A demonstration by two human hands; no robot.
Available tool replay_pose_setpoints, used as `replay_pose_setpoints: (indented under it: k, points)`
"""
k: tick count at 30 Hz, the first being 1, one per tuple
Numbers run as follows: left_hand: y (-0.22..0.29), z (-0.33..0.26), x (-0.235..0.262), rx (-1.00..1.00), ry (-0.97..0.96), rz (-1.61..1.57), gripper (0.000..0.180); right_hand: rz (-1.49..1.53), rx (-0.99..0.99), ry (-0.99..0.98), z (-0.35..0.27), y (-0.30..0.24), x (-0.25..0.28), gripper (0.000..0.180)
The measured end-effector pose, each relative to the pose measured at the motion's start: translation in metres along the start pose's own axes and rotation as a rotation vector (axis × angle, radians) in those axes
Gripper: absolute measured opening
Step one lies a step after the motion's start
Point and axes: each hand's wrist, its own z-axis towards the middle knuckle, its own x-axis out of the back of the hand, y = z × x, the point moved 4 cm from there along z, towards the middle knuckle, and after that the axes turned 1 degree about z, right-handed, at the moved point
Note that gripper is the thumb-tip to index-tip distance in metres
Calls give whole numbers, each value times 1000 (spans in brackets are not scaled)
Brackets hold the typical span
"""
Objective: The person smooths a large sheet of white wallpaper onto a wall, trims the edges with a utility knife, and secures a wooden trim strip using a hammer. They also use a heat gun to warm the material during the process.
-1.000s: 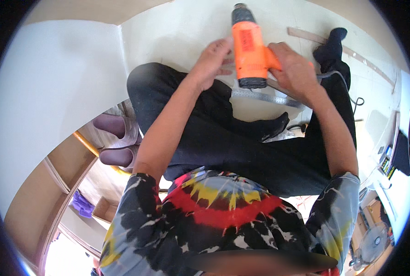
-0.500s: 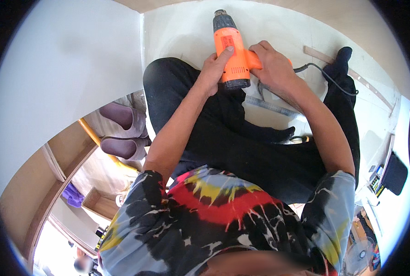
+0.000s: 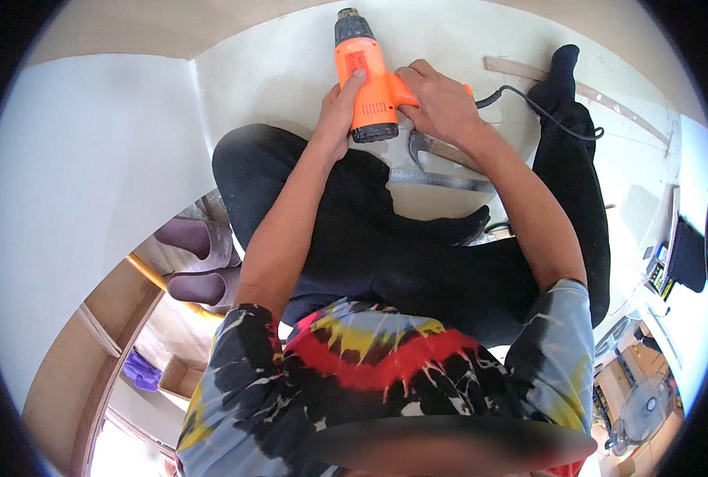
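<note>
An orange heat gun [image 3: 374, 91] with a black front and metal nozzle points toward the far wall, held in both hands. My left hand [image 3: 339, 111] closes around the left side of its body, thumb lying on top. Its handle sits in the grip of my right hand [image 3: 443, 102], and a black cord [image 3: 521, 91] runs off to the right from there. Below the right wrist a claw hammer [image 3: 441, 149] rests on the white surface, its handle partly covered by my forearm. A steel ruler [image 3: 441, 180] lies just nearer to me.
My crossed legs [image 3: 346, 215] in black trousers surround the tools. A thin wooden strip [image 3: 624, 111] lies behind my right foot. White panels [image 3: 99, 159] rise at the left, above purple-grey clogs [image 3: 203, 286] and wooden shelving [image 3: 75, 366]. A fan [image 3: 644, 409] stands lower right.
The view has shifted, so the heat gun and both hands appear further left and slightly higher. More of the hammer and ruler shows now. The grip of both hands stays the same.
</note>
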Motion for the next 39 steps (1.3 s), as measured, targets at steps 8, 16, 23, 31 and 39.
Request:
replay_pose_setpoints:
  k: [8,16,23,31,39]
  points:
    - [-4,25,-30,50,-166,159,72,-35,-72,93,-16,35,13,50]
    - [-7,19,-33,68,-176,168,68,-27,-90,71,-16,40,4,45]
    - [-11,15,-5,-13,14,76,62,-5,26,17,15,21,-10,42]
    - [1,6,-3,-61,114,130,61,-39,54,6,26,13,-17,44]
    - [-3,15,-15,-34,59,286,71,6,0,62,14,37,-12,44]
